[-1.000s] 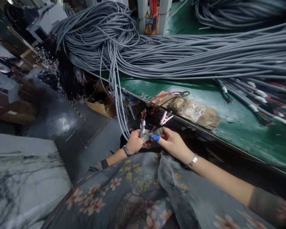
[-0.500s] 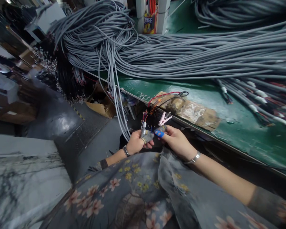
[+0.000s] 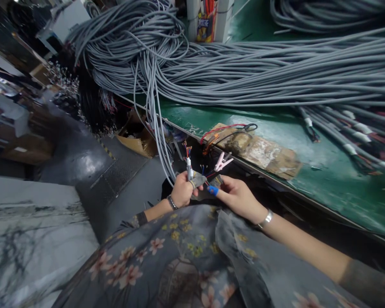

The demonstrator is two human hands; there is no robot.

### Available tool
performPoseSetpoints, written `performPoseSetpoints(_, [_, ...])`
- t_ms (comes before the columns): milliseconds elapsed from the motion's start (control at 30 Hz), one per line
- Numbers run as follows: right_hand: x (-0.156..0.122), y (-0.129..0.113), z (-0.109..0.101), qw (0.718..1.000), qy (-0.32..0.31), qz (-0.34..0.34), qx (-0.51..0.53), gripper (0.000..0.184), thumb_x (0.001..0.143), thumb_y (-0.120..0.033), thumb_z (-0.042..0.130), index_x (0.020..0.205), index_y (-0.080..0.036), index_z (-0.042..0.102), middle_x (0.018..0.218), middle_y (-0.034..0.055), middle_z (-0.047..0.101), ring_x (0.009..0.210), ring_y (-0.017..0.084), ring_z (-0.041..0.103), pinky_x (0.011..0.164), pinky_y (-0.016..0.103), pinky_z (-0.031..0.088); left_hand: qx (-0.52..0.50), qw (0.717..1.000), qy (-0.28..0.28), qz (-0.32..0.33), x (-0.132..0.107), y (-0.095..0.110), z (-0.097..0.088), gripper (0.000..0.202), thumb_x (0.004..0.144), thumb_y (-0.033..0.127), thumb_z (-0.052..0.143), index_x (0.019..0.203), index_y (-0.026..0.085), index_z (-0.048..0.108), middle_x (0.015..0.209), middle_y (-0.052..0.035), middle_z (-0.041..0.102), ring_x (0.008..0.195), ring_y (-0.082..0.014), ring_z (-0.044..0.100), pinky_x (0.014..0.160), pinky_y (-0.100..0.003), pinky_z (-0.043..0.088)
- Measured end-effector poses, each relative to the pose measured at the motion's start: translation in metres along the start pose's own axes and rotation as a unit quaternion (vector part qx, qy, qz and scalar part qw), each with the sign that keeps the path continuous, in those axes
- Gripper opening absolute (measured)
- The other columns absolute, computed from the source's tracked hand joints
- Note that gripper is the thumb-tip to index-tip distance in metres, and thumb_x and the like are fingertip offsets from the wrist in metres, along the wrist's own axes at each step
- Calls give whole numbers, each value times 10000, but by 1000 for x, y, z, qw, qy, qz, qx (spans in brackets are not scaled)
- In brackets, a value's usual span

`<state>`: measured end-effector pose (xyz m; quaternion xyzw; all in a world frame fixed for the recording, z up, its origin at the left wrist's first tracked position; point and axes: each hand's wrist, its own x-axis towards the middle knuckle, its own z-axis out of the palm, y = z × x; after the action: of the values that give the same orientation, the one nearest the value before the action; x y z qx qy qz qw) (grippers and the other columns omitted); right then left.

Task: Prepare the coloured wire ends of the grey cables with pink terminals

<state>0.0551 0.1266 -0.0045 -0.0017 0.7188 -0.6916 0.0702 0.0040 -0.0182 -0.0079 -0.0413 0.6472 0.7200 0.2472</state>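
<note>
Grey cable end (image 3: 189, 164) held upright in left hand (image 3: 181, 191), fist closed round the sheath, stripped coloured cores (image 3: 186, 150) fanning out at the top. Right hand (image 3: 236, 195) closed in a pinch just right of it, blue-taped fingertip (image 3: 212, 191) pressed against a thin core; whether a small tool sits in that pinch cannot be told. Both hands just off the near edge of green bench (image 3: 324, 171), over the lap. Pink clip (image 3: 222, 162) on the bench edge just beyond the hands, next to taped cardboard pad (image 3: 266, 150) carrying red and black leads (image 3: 224, 128). Large grey cable bundle (image 3: 244, 72) piled across the far bench, several strands hanging over the left edge beside the held cable. Risks judged: fine cores slipping from the pinch or snapping if pulled askew; hanging strands snagging the left wrist; weight of trailing cable dragging the end out of the fist.
</note>
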Motion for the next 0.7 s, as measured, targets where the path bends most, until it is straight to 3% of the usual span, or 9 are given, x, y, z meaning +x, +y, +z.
performPoseSetpoints(133, [-2, 9, -11, 992, -32, 59, 104, 431, 641, -551, 733, 658, -157, 559, 583, 15, 535, 503, 89, 414, 500, 238, 377, 21, 999, -8, 23, -2, -2, -6, 460, 522, 472, 784, 601, 127, 490, 459, 18, 503, 316, -36, 349, 334, -179, 236])
performPoseSetpoints(300, [4, 29, -24, 950, 93, 124, 272, 407, 645, -525, 742, 689, -166, 555, 611, 12, 548, 485, 85, 413, 467, 236, 391, 38, 997, -61, 26, -4, -1, -11, 449, 550, 468, 780, 603, 119, 502, 459, 22, 496, 322, -31, 351, 329, -173, 226])
performPoseSetpoints(433, [15, 26, -25, 924, 88, 170, 330, 404, 639, -528, 748, 739, -166, 601, 694, 26, 587, 509, 84, 443, 477, 228, 422, 31, 992, -122, 14, -4, 9, -5, 463, 515, 474, 790, 582, 115, 504, 447, 20, 486, 313, -31, 334, 317, -180, 213])
performPoseSetpoints(567, [22, 20, -24, 940, 52, 119, 316, 449, 674, -607, 698, 799, -182, 618, 754, 42, 610, 561, 103, 494, 511, 230, 448, 16, 984, -177, -7, 1, 18, 1, 466, 492, 476, 789, 579, 112, 510, 438, 17, 471, 311, -35, 323, 309, -186, 190])
performPoseSetpoints(700, [30, 25, -22, 959, 65, 51, 271, 563, 628, -721, 654, 790, -182, 620, 746, 40, 607, 590, 117, 512, 551, 250, 459, 7, 978, -206, -24, 8, 19, 3, 470, 482, 472, 790, 603, 108, 519, 454, 9, 476, 323, -40, 331, 314, -193, 180])
